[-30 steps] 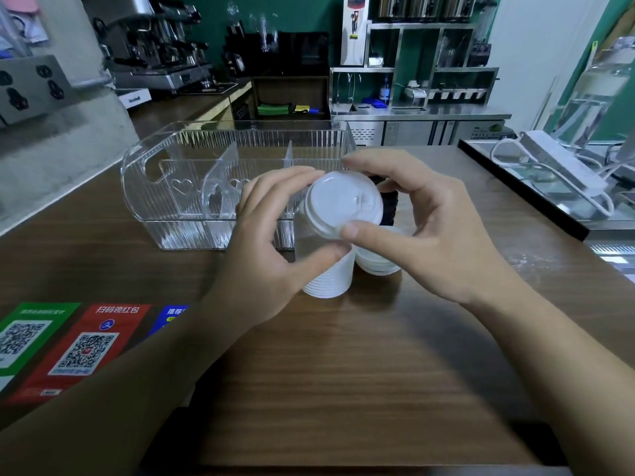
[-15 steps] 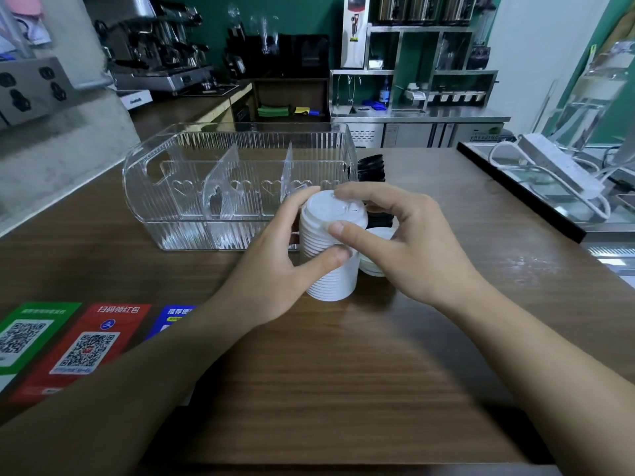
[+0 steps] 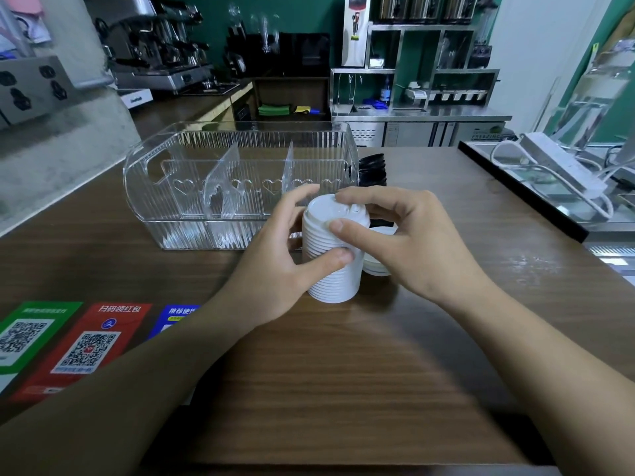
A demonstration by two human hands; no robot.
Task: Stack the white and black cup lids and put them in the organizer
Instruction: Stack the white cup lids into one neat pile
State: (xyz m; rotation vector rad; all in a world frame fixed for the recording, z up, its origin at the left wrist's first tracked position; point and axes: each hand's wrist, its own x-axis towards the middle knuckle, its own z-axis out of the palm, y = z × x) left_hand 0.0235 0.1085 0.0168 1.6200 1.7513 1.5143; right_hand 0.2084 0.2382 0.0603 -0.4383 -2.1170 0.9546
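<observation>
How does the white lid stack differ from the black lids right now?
The white lid stack stands upright at mid-table, gripped by the left hand and right hand; the black lids sit untouched farther back, by the right end of the clear organizer. The white lid stack shows in full, while the black lids are partly hidden behind the organizer's wall. Both lie outside the organizer, on the wooden table.

A café or drinks shop counter: an espresso machine [image 3: 161, 53] is sitting far left, steel shelving with dispensers [image 3: 429, 46] and an under-counter fridge [image 3: 443, 132] are standing at the far wall, and 3 QR payment stickers [image 3: 86, 345] are lying on the near-left wooden counter [image 3: 343, 389]
</observation>
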